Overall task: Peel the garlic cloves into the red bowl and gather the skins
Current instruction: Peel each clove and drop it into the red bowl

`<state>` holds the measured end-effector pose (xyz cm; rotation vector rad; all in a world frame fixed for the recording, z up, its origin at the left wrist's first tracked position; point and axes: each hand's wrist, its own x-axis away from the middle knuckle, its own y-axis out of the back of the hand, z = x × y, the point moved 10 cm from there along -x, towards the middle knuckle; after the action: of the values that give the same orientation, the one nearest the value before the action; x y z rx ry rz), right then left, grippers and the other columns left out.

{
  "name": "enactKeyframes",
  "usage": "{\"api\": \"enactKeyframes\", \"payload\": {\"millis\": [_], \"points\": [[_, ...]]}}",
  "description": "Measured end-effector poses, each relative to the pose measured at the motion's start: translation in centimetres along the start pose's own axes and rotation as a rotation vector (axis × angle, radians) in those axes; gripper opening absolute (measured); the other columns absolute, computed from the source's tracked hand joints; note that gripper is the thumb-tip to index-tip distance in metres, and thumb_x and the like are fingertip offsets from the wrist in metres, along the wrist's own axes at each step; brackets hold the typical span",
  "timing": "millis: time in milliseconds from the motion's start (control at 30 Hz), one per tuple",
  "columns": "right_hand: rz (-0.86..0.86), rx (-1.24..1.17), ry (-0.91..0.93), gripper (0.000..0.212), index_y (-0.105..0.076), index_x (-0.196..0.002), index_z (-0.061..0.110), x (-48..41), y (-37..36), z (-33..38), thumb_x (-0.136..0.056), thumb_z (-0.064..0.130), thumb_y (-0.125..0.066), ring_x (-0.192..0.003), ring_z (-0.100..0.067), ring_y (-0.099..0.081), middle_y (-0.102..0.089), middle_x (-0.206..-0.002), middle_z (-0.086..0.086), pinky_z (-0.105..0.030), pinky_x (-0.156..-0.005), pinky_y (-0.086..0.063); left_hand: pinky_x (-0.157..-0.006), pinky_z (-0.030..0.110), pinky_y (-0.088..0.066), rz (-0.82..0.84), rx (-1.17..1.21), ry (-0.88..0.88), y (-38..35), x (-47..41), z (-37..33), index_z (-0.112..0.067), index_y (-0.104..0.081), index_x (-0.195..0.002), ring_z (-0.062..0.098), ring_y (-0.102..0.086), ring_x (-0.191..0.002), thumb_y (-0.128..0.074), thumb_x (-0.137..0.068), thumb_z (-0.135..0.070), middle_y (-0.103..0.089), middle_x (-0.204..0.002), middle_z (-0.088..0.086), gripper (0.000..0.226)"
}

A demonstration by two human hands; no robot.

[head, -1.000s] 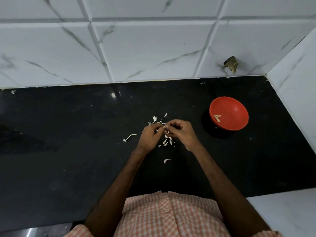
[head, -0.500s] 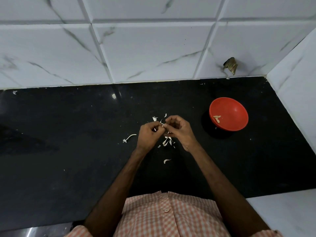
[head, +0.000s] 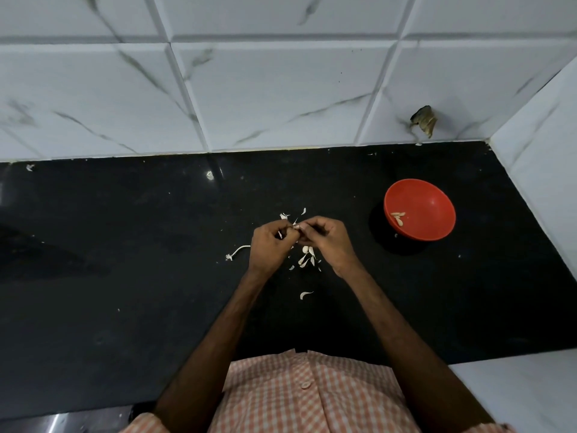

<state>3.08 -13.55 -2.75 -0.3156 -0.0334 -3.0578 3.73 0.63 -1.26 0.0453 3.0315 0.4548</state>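
Garlic clove (head: pixel 296 227), small and pale, is held at the centre of the frame, pinched between the fingertips of both hands just above a black countertop (head: pixel 125 245). It is gripped from the left by the curled fingers of the left hand (head: pixel 269 245) and from the right by the curled fingers of the right hand (head: pixel 327 240), with the two sets of fingertips meeting. How much skin is left on the clove cannot be told, as most of it is hidden by the fingers.

Just below the hands in the frame, a loose cluster of garlic skins (head: pixel 307 259) is scattered on the countertop. A few more skin scraps (head: pixel 284 216) are seen just above the knuckles. One curled skin (head: pixel 305 295) is seen alone lower down, between the forearms, and a thin white stem piece (head: pixel 239 252) is seen just left of the left hand.

Right of centre, well apart from the hands, a red bowl (head: pixel 427 207) is set on the countertop. A few peeled cloves (head: pixel 398 217) are gathered at the left side of its inside.

The upper part of the frame is filled by white marble-look wall tiles (head: pixel 281 89), and a ragged brownish patch (head: pixel 424 120) is seen on them at the upper right, above the bowl. At the bottom, an orange-and-white checked shirt (head: pixel 306 398) is seen, with bare forearms stretched up from it towards the centre.
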Motion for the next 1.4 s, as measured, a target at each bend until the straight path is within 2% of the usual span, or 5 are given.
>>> {"api": "enactKeyframes", "payload": {"millis": [333, 567, 767, 1067, 1400], "points": [[-0.101, -0.202, -0.143, 0.010, -0.071, -0.095, 0.004, 0.2, 0.7, -0.7, -0.098, 0.008, -0.062, -0.076, -0.014, -0.066, -0.068, -0.078, -0.006, -0.033, -0.072, -0.063, -0.056, 0.036, -0.041, -0.009, -0.076, 0.145, 0.9, 0.3, 2.0, -0.018, -0.058, -0.069, 0.012, -0.049, -0.056, -0.041, -0.093, -0.031, -0.058, -0.062, 0.001, 0.033], [-0.093, -0.091, -0.112, 0.011, -0.072, -0.098, 0.006, 0.1, 0.2, -0.2, -0.098, 0.009, -0.062, -0.087, -0.025, -0.066, -0.071, -0.096, -0.022, -0.031, -0.070, -0.062, -0.059, 0.034, -0.047, 0.071, -0.281, -0.019, -0.7, -0.1, -0.2, -0.018, -0.062, -0.088, 0.010, -0.058, -0.065, -0.049, -0.105, -0.035, -0.061, -0.073, -0.007, 0.028], [-0.126, 0.077, 0.032, 0.005, -0.071, -0.096, 0.005, 0.1, 0.7, 1.2, -0.095, 0.007, -0.066, -0.085, -0.029, -0.073, -0.072, -0.090, -0.018, -0.029, -0.061, -0.060, -0.059, 0.020, -0.038, 0.100, 0.024, 0.100, -1.5, -0.3, 0.0, -0.020, -0.059, -0.075, 0.001, -0.048, -0.058, -0.051, -0.105, -0.018, -0.055, -0.061, -0.017, 0.031], [-0.164, 0.317, 0.420, 0.013, -0.070, -0.088, 0.008, 0.4, 0.4, 5.9, -0.085, -0.004, -0.072, -0.084, -0.013, -0.068, -0.069, -0.086, 0.005, -0.024, -0.078, -0.054, -0.040, 0.015, -0.012, 0.168, 0.856, 0.708, -4.4, 2.3, 1.2, -0.025, -0.048, -0.062, 0.002, -0.024, -0.044, -0.047, -0.103, -0.028, -0.032, -0.055, -0.011, 0.041], [-0.183, 0.821, 0.567, 0.004, -0.059, -0.091, 0.015, 0.6, -1.5, 7.7, -0.095, 0.012, -0.059, -0.073, -0.009, -0.061, -0.062, -0.083, 0.006, -0.032, -0.063, -0.056, -0.038, 0.016, -0.023, 0.092, 0.663, 0.491, -2.9, 2.0, -0.8, -0.015, -0.051, -0.075, 0.003, -0.033, -0.046, -0.045, -0.106, -0.024, -0.042, -0.057, -0.007, 0.033]]}}
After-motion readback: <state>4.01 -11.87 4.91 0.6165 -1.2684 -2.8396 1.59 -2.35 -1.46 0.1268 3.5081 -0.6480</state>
